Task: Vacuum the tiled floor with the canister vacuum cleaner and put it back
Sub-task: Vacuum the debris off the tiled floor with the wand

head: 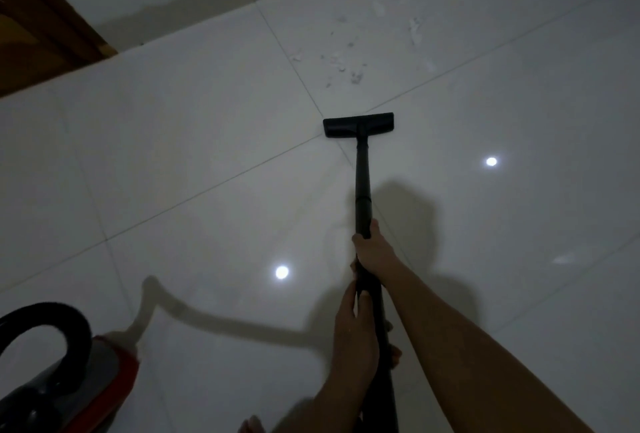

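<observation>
Dim, underexposed scene with grey cast. Two small round glare spots on the glossy floor (207, 155) mirror overhead lamps, one near the frame centre-bottom, one at right. Soft shadows of the arms and wand (362, 172) fall rightward; a curved hose shadow runs left toward the canister (69, 373). Wide-angle bending curves tile joints near the edges. The canister is blurred, the debris (346, 61) soft, and the corners vignetted.

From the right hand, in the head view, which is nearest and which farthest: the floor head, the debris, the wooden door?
1. Floor head: straight ahead of the right hand, at the end of the wand.
2. Debris: beyond the head, on the tiles.
3. Wooden door: far upper left, by the wall.
</observation>
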`<state>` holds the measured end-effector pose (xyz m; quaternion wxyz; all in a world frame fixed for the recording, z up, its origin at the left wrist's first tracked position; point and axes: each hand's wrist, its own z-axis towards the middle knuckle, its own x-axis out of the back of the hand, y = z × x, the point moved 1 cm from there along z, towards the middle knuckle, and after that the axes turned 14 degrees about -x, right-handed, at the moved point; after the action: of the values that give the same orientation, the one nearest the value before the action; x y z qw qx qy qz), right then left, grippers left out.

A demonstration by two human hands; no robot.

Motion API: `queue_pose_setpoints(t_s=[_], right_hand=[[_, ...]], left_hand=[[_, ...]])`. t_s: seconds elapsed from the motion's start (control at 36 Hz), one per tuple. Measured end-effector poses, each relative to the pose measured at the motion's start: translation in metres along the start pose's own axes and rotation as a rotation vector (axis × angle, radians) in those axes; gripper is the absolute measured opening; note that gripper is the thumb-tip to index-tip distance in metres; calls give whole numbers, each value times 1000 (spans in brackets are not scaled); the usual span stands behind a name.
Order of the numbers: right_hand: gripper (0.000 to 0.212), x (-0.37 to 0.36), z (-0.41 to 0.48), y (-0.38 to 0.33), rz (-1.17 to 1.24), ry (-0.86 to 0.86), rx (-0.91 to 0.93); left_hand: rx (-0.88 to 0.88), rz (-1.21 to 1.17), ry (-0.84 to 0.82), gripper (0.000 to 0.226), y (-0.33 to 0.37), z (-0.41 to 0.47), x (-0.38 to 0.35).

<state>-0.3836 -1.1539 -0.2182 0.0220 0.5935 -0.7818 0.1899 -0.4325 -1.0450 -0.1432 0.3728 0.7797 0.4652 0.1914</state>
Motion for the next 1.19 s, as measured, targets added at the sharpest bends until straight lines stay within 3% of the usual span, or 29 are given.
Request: queue_pose_setpoints(t_s=[0.33,0.47,0.53,0.58,0.72,1.19], right_hand=[[69,-18,28,-85,-95,-69,41],[67,-28,47,-134,-108,-83,45],[68,-28,58,-155,-113,-76,40],[69,-28,62,-173,-136,-65,41],[67,-30,81,-216,-181,-35,44],[70,-16,119,-317,-205,-34,52]], left_hand=[[-3,-116,117,33,47,62,22],[48,40,208,39,52,107,33],[70,-32,234,31,45,130,37],[73,-25,193,28,77,138,39],[45,-272,143,33,112,171,50],[-18,-261,172,28,180,255,56]])
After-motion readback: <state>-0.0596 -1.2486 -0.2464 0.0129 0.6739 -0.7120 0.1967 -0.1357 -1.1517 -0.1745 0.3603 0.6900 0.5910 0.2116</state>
